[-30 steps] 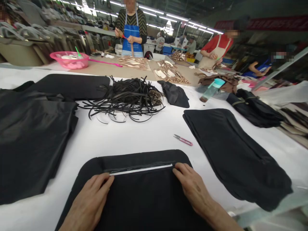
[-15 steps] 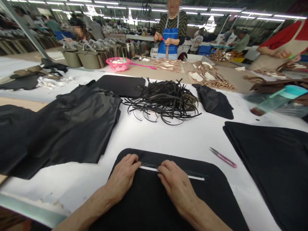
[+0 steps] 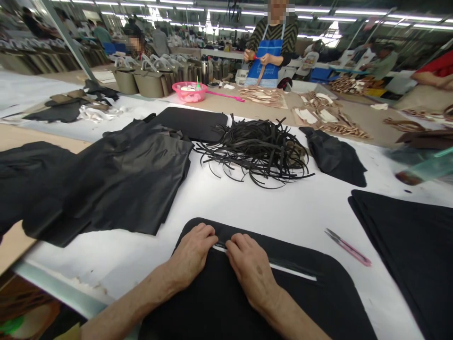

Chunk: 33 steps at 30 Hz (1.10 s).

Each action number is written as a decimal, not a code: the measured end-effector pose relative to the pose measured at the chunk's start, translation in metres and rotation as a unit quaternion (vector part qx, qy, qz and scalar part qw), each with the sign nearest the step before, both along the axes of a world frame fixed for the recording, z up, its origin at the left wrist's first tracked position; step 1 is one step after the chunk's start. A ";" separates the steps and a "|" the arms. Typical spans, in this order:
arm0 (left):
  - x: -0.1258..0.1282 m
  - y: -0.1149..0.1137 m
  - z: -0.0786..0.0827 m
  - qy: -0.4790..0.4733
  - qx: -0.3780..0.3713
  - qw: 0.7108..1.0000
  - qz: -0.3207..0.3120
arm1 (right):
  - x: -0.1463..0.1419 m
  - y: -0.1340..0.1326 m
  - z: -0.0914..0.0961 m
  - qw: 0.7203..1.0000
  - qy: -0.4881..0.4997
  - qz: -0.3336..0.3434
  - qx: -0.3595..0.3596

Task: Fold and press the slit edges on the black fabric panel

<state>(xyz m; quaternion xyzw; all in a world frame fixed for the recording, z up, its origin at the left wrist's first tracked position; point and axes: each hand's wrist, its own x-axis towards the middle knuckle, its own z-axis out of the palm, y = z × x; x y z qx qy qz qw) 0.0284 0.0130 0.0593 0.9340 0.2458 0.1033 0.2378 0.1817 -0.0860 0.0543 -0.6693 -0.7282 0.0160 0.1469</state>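
Both hands flat, fingers pressing: left hand point(image 3: 193, 252) and right hand point(image 3: 252, 271) on rounded black fabric panel point(image 3: 304, 302) beside its white slit point(image 3: 292, 272), near edge of white tabletop point(image 3: 247, 203). Busy workshop behind.

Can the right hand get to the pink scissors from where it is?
Probably yes. The right hand rests on the black panel, and the pink scissors lie to its right on the white table, with nothing standing between them.
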 end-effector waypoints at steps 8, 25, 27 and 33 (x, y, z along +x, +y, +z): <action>0.000 0.001 0.000 0.004 0.007 1.000 -0.014 | -0.002 0.004 -0.009 0.984 -0.150 0.087 0.045; 0.006 0.000 -0.016 -0.030 0.074 0.997 -0.018 | 0.015 0.003 0.001 0.998 0.049 0.019 -0.021; 0.006 0.001 -0.016 -0.030 0.068 0.997 -0.012 | 0.015 0.000 -0.003 1.000 0.008 0.015 -0.005; 0.006 0.002 -0.016 -0.030 0.064 0.997 -0.012 | 0.017 -0.007 -0.007 0.999 -0.040 -0.004 0.036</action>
